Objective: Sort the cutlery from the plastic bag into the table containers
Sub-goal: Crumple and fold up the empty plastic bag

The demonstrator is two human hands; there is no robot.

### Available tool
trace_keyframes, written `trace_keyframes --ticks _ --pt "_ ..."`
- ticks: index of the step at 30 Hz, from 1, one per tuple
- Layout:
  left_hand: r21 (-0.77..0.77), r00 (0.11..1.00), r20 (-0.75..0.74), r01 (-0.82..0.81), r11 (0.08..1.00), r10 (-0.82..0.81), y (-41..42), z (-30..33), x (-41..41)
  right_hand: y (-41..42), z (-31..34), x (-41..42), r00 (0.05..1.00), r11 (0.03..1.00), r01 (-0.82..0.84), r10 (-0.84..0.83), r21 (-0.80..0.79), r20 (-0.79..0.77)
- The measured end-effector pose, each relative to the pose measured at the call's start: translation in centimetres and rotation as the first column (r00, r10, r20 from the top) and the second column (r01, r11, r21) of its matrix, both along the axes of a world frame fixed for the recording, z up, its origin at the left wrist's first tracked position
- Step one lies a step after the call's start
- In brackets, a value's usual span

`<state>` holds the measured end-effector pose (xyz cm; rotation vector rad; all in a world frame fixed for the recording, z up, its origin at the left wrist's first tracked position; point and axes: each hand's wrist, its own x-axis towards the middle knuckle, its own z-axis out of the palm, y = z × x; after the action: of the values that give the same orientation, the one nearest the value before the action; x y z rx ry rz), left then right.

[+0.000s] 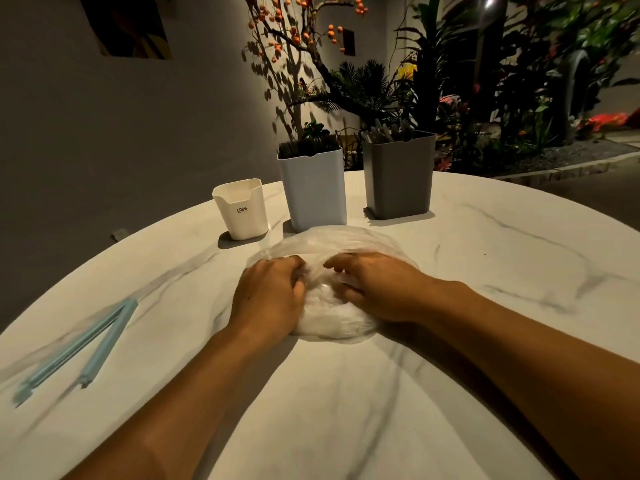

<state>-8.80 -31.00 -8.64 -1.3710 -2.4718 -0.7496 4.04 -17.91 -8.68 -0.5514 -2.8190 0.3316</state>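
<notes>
A crumpled clear plastic bag point(341, 242) lies in the middle of the white marble table point(346, 393). My left hand point(268, 297) grips the bag's left side with curled fingers. My right hand point(372, 289) grips its right side, fingertips dug into the plastic. Whatever is inside the bag is hidden. Behind it stand three containers: a small white cup point(242, 209), a tall light-blue bin point(313, 190) with dark pieces sticking up, and a grey bin point(398, 174) holding grey cutlery handles.
A light-blue bag sealing clip point(79, 348) lies open at the table's left side. Plants and a branch with orange berries stand beyond the far edge. A grey wall rises on the left.
</notes>
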Motion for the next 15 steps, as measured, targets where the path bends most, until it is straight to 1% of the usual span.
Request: trace_keyframes --ticks 4,9,11,13,15 --pt "-0.073 0.996 -0.069 0.052 0.996 -0.057 0.2 -0.2 0.1 0.1 0.1 0.3 0.997 0.996 0.076 -0.075 -0.044 0.031" --pt "-0.124 0.997 -0.063 0.031 0.992 -0.039 0.2 -0.5 -0.1 0.4 0.6 0.4 0.988 0.993 0.110 -0.105 -0.041 0.115" --pt "-0.133 1.000 -0.020 -0.010 0.991 0.008 0.3 -0.9 -0.3 0.2 0.7 0.5 0.991 0.995 0.091 -0.088 -0.031 0.100" --pt "-0.128 0.999 0.023 -0.041 0.991 0.045 0.5 -1.1 -0.6 0.2 0.7 0.6 0.997 0.998 0.060 -0.059 -0.029 0.043" --pt "-0.100 0.998 0.033 -0.047 0.994 0.050 0.7 -1.2 -0.8 0.1 0.7 0.8 1.000 0.999 0.028 -0.028 -0.020 -0.009"
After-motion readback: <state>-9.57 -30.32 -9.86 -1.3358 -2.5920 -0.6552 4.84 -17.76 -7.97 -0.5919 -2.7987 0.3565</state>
